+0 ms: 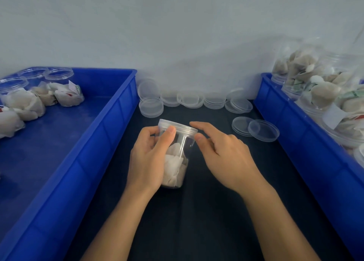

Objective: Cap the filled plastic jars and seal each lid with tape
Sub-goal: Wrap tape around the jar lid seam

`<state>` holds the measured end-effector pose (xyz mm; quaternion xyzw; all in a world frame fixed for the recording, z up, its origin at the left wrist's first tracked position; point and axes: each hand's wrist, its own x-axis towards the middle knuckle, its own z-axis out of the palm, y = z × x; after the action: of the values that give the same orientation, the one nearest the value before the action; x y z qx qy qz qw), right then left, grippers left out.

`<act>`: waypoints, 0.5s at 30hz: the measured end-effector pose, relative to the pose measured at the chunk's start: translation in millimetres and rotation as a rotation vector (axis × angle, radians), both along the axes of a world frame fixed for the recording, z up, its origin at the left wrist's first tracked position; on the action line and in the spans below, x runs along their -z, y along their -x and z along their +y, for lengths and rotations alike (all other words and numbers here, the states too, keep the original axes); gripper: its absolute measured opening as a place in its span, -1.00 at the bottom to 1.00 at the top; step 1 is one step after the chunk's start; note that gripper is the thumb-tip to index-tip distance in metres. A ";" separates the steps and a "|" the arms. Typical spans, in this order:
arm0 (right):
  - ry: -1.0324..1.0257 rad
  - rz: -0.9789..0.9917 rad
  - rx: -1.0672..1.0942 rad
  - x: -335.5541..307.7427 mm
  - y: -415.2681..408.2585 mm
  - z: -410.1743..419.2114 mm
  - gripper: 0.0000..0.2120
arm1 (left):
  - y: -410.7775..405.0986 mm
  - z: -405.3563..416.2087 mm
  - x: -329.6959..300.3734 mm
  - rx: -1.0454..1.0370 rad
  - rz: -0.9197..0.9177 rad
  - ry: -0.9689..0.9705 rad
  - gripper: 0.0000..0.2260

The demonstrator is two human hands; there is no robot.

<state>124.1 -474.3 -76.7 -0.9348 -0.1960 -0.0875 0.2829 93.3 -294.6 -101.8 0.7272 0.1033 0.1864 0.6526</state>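
Dead centre of the dark worktop (pixel 197 211) stood the clear jar (pixel 176 158), tipped a little with its top leaning away toward twelve o'clock, pale paper-wrapped packets (pixel 174 170) heaped in its lower half. A translucent lid (pixel 178 127) sat on its mouth. The left hand (pixel 149 158) was wrapped around the jar's side from nine o'clock, thumb pressed across the front just under the lid, fingers curled behind. The right hand (pixel 222 152) came in from three o'clock, fingers loosely spread and slightly bent, thumb tip touching the lid's rim, index finger reaching out over the top; whether that finger touched the lid could not be told. The two hands were apart, the jar between them.

At twelve o'clock, against the wall (pixel 177 24), spare lids (pixel 191 100) lay in low stacks in a row, one propped upright at the left end. Two more loose lids (pixel 256 129) overlapped at two o'clock from the jar. At nine o'clock ran a blue crate (pixel 110 122) holding open jars (pixel 59 87) stuffed with the same wrapped packets. At three o'clock a second blue crate (pixel 295 134) carried a crowd of packed jars (pixel 315 87), piled high.
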 end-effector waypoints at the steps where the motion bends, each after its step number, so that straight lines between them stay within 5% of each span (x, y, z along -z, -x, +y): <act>1: 0.003 -0.006 0.005 0.3 0.1 0.1 -0.60 | -1.0 0.5 0.7 0.007 0.000 0.004 -0.54; 11: -0.050 -0.046 0.015 1.4 0.8 1.0 -0.65 | -3.4 5.9 1.9 0.118 0.031 0.013 -0.45; 15: -0.056 -0.070 0.034 0.3 3.5 0.5 -0.60 | 1.8 -1.1 2.1 0.022 -0.078 -0.217 -0.56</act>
<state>120.6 -473.7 -77.0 -0.9261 -0.1876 -0.1303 0.3004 91.5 -295.7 -104.0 0.7868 0.0490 0.2174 0.5755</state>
